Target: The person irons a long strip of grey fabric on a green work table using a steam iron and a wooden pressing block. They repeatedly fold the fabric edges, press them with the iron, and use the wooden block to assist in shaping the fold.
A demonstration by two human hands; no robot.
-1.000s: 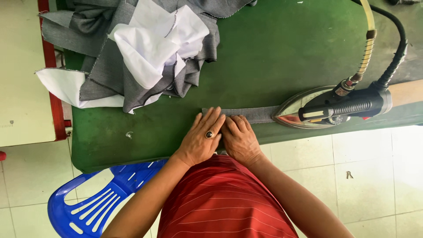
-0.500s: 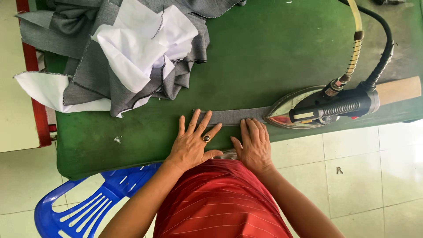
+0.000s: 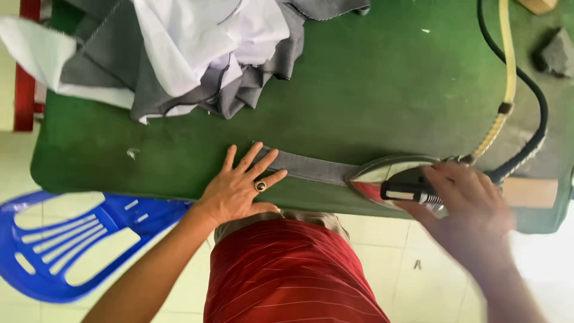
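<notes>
Since half a second ago, the right hand (image 3: 472,209) has left the grey fabric strip (image 3: 311,167) and gone to the iron (image 3: 400,182).

Its grip looks curled loosely about the iron's black handle, though blur hides whether it has fully closed. The left hand (image 3: 242,188), ring on one finger, lies flat with fingers spread, pinning the strip's near end to the green surface (image 3: 382,84). The iron's tip rests on the strip's other end, so pressing seems about to start. Grey and white cloth pieces (image 3: 197,54) sit piled well apart.
</notes>
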